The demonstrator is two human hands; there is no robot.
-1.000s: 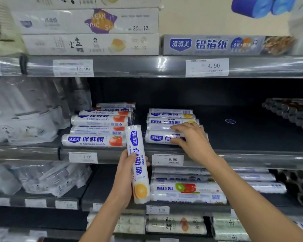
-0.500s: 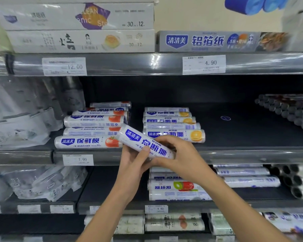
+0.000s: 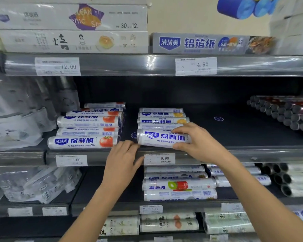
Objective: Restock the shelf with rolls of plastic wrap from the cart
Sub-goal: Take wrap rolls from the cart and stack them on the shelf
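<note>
Roll [image 3: 163, 137] is now lying flat at shelf [image 3: 252, 152] front, out of L hand [image 3: 122, 159]; R hand [image 3: 199, 145] is gripping its right end, L hand is sitting loose-fingered, empty, beside its left end.

A white plastic wrap roll [image 3: 162, 138] with blue lettering lies sideways along the front edge of the middle shelf [image 3: 262, 152]. The right hand [image 3: 198, 143] grips its right end. It sits just before a row of matching rolls [image 3: 162, 119], seemingly touching the nearest.

Roll [image 3: 162, 137], earlier upright in left hand [image 3: 122, 159], now lies level at 6 o'clock of the stack [image 3: 162, 117], gripped by right hand [image 3: 198, 144].
</note>
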